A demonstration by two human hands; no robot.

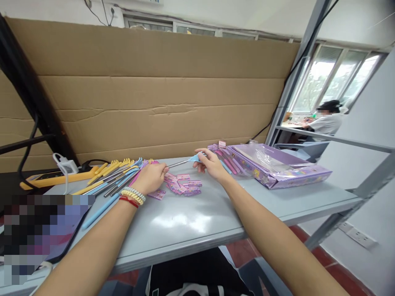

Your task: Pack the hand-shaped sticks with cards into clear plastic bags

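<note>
A back scratcher with a metal rod [179, 163] and a light blue head is held level between both hands above the table. My left hand [152, 177], with beaded bands at its wrist, is closed around the rod end. My right hand [212, 164] pinches the blue head with thumb and fingers. Small pink and purple printed cards [182, 187] lie in a loose heap just below the rod. Left of my left hand spreads a pile of back scratchers [115, 169] in yellow, blue and pink, partly hidden by that hand.
Several pink and blue back scratchers with cards [228, 161] lie beside a purple flowered box [296, 177] with clear plastic on it. A blurred-out device [66, 238], a white charger [68, 165] and a yellow object [61, 177] occupy the left. Cardboard [173, 94] stands behind. Another person [327, 121] sits far right.
</note>
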